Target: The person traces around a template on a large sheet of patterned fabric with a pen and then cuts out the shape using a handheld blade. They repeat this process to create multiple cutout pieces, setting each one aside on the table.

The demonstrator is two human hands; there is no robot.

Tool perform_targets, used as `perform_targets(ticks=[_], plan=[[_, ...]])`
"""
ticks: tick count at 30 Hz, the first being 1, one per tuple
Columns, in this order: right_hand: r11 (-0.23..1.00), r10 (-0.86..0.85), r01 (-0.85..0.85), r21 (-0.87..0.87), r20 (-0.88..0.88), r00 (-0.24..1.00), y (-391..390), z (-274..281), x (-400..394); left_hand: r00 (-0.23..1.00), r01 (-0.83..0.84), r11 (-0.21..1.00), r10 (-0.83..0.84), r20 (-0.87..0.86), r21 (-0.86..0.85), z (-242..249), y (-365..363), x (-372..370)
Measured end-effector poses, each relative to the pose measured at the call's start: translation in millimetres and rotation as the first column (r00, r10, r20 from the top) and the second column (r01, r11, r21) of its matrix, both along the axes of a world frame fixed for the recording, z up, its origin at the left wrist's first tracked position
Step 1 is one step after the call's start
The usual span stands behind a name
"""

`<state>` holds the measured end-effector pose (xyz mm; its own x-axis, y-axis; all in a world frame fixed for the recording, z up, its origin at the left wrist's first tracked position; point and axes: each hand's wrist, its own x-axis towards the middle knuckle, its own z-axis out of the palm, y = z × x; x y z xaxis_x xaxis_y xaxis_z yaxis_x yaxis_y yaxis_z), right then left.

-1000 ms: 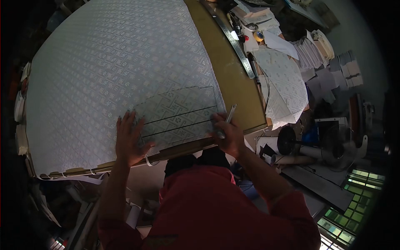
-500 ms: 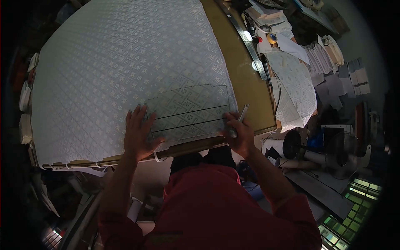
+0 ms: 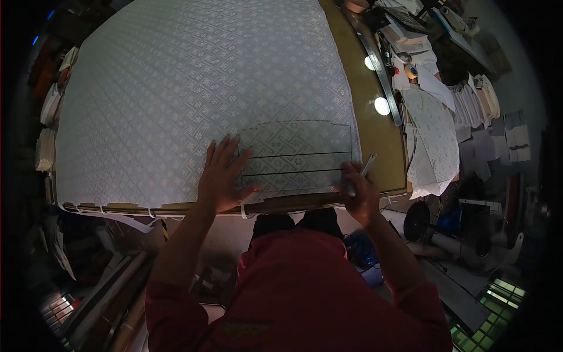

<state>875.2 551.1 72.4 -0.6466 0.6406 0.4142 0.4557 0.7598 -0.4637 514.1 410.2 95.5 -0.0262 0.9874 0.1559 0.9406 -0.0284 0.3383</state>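
A pale patterned fabric (image 3: 176,88) covers most of the table. Near its front right corner lies a see-through template (image 3: 293,141) with dark edges and two black lines across it. My left hand (image 3: 224,176) rests flat with fingers spread, partly over the fabric and partly on the template's left edge. At the template's lower right corner is my right hand (image 3: 360,190), its fingers curled around a slim silver pen-like tool (image 3: 369,164) that points up and away. Its exact kind is not clear, and its lower end is mostly hidden by the fingers.
A long metal ruler (image 3: 381,70) lies along the table's brown right side (image 3: 372,141). Beyond it are a tape roll (image 3: 410,71), papers and a patterned fabric piece (image 3: 434,141). Paper stacks (image 3: 47,149) stand at the left edge. A fan (image 3: 481,237) is at lower right.
The head view has shifted, so the table and both hands appear farther right. Relative to the template, both hands look nearly unmoved, and the silver tool is still in my right hand.
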Motion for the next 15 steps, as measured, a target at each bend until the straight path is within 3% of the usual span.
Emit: perform_targets(ticks=[15], plan=[[1.000, -0.008, 0.008, 0.017, -0.010, 1.000, 0.7, -0.4, 0.0, 1.000, -0.004, 1.000, 0.004, -0.004, -0.019, 1.8, 0.6, 0.5]])
